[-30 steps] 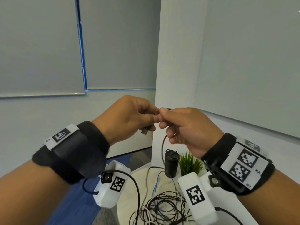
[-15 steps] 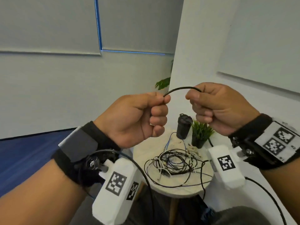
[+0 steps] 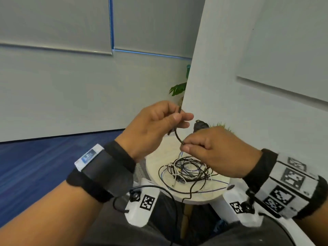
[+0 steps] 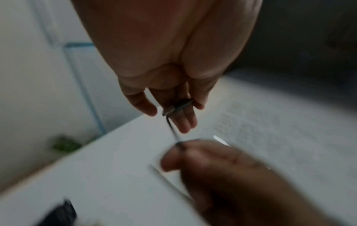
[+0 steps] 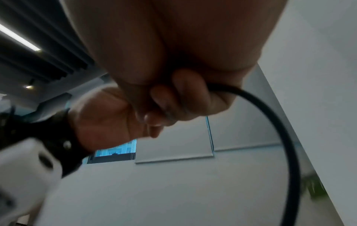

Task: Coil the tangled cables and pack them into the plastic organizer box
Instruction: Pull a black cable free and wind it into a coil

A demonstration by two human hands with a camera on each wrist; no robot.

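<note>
Both hands hold one thin black cable in the air above a small round table. My left hand pinches the cable near its plug end between thumb and fingers; the left wrist view shows the cable running down to the other hand. My right hand, lower and to the right, pinches the same cable, which arcs away from the curled fingers as a black loop. A tangle of black, white and blue cables lies on the table. No organizer box is in view.
A black cup-shaped object and a small green plant stand at the table's far side, partly behind my right hand. A white wall corner rises to the right; blue carpet spreads left. My dark-trousered lap is below.
The head view has tilted down. My right hand has dropped below the left, so the cable between them now runs downward instead of arching level; both pinches have stayed on it.
</note>
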